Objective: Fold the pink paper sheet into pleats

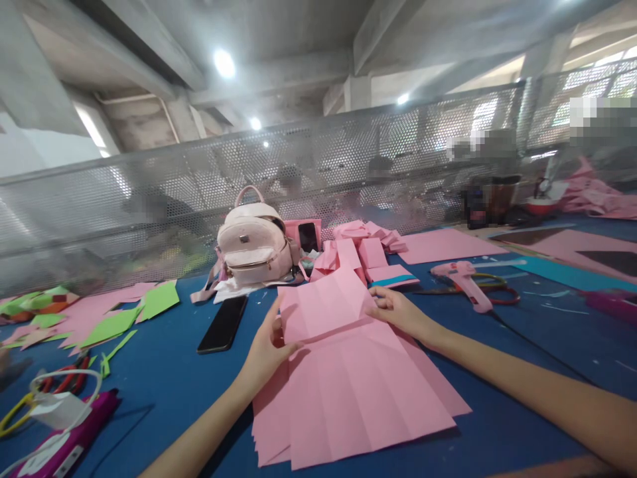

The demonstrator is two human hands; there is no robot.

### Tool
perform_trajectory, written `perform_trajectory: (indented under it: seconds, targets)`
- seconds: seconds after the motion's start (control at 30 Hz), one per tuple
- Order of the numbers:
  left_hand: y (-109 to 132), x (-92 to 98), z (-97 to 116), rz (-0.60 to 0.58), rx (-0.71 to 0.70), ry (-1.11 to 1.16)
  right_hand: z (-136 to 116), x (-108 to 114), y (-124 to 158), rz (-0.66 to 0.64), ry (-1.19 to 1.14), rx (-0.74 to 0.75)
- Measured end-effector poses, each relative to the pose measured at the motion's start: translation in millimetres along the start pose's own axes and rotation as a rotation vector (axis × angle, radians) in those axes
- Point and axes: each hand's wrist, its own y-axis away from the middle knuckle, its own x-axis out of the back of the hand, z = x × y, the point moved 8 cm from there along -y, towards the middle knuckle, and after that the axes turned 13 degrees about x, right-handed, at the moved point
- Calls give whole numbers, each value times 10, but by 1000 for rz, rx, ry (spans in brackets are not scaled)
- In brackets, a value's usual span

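Note:
A creased pink paper sheet is held up at its far end between my two hands, over a stack of pink paper sheets with fold lines. My left hand pinches the left edge, thumb on top and fingers partly hidden behind. On the opposite edge my right hand is closed with curled fingers. Folded pink paper pieces lie in a heap just beyond. To the right of my right hand rests a pink glue gun with its cord, on top of scissors.
A black phone lies left of my left hand, before a white backpack. Green paper scraps, red-handled pliers and a purple power strip are on the left. A perforated metal partition borders the blue table.

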Motion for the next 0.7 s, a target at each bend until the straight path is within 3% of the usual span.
perform_trajectory:
  seconds: [0.2,0.53,0.7]
  targets:
    - [-38,58,-50,33,6,-113,-30,-74,33,-26,-50,-10]
    - [-61,72,-170,48,41,-26,10,-65,-5,-82,-17,-3]
    - [-104,95,-183,43,17,-164,52,-34,-12,-81,49,2]
